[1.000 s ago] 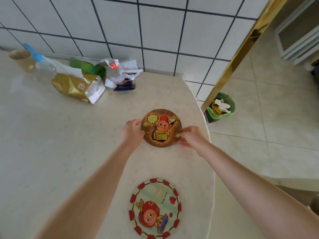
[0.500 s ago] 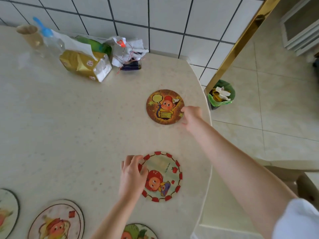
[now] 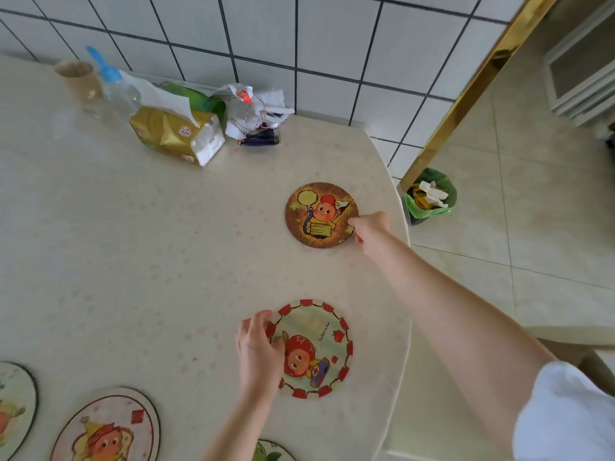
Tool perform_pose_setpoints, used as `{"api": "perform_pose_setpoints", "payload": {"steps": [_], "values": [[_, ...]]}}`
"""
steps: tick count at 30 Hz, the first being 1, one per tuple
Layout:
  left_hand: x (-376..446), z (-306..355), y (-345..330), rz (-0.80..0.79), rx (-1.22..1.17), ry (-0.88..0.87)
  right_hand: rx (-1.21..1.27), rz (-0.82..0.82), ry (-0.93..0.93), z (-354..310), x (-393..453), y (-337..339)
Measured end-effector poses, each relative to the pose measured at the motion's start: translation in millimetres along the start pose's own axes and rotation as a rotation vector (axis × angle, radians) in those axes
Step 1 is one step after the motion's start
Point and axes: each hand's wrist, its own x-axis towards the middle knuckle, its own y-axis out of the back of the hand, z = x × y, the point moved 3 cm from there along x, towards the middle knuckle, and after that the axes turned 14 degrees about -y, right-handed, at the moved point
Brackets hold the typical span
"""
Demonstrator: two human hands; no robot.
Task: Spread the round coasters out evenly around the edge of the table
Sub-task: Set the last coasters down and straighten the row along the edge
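Observation:
Near the table's right edge lies a brown round coaster (image 3: 317, 214) with a cartoon figure. My right hand (image 3: 370, 229) pinches its right rim. Closer to me lies a red-bordered coaster (image 3: 316, 347); my left hand (image 3: 258, 352) grips its left rim, fingers over the edge. A pale coaster with an orange figure (image 3: 106, 427) sits at the bottom left. Another coaster (image 3: 13, 404) is cut off at the left border, and a green one (image 3: 271, 452) peeks in at the bottom edge.
The cream table (image 3: 133, 261) curves off at the right. At the back by the tiled wall stand a paper cup (image 3: 78, 78), a plastic bottle (image 3: 116, 91), a gold tissue pack (image 3: 176, 134) and a white bag (image 3: 254, 109). A green-lined bin (image 3: 429, 197) stands on the floor.
My left hand left the brown coaster and came back to the red-bordered one, now gripping its left rim. My right hand stays at the brown coaster's right rim. The view tilted down.

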Motion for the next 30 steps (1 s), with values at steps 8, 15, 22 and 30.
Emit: {"api": "perform_pose_setpoints", "payload": {"steps": [8,15,22,30], "values": [[5.5,-6.2,11.5,-0.009,-0.180,0.111,-0.144,0.038,0.200,-4.5,-1.4,-3.0],[10.3,-5.5,16.3,-0.066,-0.193,0.117,-0.152,0.005,0.146,-17.5,18.9,24.2],[3.1,-18.7,15.6,-0.080,-0.344,0.273,-0.416,0.116,0.180,-5.8,24.1,29.3],[8.9,-18.9,17.3,-0.167,-0.316,0.205,-0.661,0.155,0.283,-2.6,16.0,33.6]]}}
